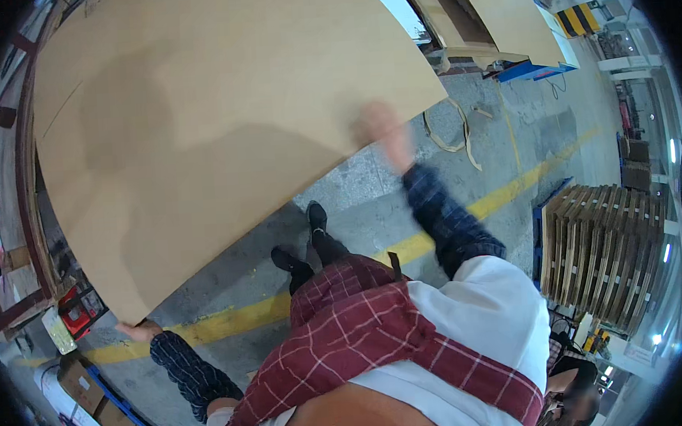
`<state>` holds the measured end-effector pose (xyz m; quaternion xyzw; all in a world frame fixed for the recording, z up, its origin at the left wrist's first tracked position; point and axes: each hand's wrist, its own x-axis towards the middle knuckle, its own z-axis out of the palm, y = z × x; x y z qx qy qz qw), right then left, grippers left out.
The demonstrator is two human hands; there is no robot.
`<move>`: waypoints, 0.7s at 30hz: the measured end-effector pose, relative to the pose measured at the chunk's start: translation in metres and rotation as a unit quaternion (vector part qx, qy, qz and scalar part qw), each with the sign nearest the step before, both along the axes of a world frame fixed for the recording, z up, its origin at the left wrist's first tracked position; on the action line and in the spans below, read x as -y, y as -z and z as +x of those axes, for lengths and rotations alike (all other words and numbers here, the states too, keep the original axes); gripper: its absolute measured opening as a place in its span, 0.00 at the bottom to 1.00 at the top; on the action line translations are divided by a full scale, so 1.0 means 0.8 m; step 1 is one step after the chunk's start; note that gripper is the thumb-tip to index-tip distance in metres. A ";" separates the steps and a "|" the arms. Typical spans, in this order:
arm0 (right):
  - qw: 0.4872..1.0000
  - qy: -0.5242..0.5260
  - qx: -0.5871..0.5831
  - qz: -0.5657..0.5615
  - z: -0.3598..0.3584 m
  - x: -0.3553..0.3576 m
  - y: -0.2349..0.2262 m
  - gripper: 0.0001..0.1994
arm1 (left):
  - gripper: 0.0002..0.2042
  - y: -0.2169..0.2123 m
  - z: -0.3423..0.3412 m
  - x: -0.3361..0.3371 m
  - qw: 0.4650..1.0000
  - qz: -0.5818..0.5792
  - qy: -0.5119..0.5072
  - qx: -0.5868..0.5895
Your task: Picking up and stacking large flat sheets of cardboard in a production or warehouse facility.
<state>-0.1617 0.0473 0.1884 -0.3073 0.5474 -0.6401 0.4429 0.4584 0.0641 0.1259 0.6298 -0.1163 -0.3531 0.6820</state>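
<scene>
A large brown cardboard sheet [219, 134] spreads out in front of me, its near edge running at a slant from lower left to upper right. At its near left corner my left hand [139, 330] grips the board, its fingers partly hidden by it. My right hand [383, 131] is over the sheet's near right edge, smeared by motion. Its fingers cannot be made out, nor whether it touches the board. Dark checked sleeves cover both forearms.
Stacked flat cardboard [601, 252] stands on the right. A curled strip [461, 139] lies on the grey floor beyond my right hand. Cardboard boxes [94, 396] sit at lower left, near a red-and-black item [78, 311]. A yellow line [230, 321] crosses the floor. Another person [573, 374] is at lower right.
</scene>
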 end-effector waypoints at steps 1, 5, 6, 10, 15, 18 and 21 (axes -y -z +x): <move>0.973 0.051 -0.225 0.020 -0.096 0.004 -0.005 0.14 | 0.30 -0.007 -0.010 0.013 0.999 -0.015 -0.049 -0.003; 0.924 0.207 -0.314 0.071 -0.203 -0.016 0.016 0.18 | 0.35 -0.015 -0.013 0.012 0.997 -0.036 -0.057 -0.023; 0.961 0.189 -0.186 0.077 -0.212 -0.018 0.033 0.19 | 0.35 -0.005 0.005 0.005 0.998 -0.058 -0.033 -0.019; 0.950 0.282 -0.134 0.008 -0.240 0.023 0.089 0.20 | 0.33 -0.028 0.012 0.028 0.992 -0.025 -0.109 0.061; 0.950 0.291 -0.108 0.035 -0.225 0.047 0.067 0.21 | 0.27 -0.019 0.010 0.025 0.991 -0.003 -0.075 0.110; 0.943 0.316 -0.099 0.033 -0.213 0.046 0.055 0.20 | 0.27 -0.024 -0.009 0.025 0.994 -0.028 -0.068 0.077; 0.954 0.301 -0.001 -0.006 -0.218 0.042 0.060 0.20 | 0.27 -0.024 -0.014 0.037 0.992 -0.042 -0.088 0.086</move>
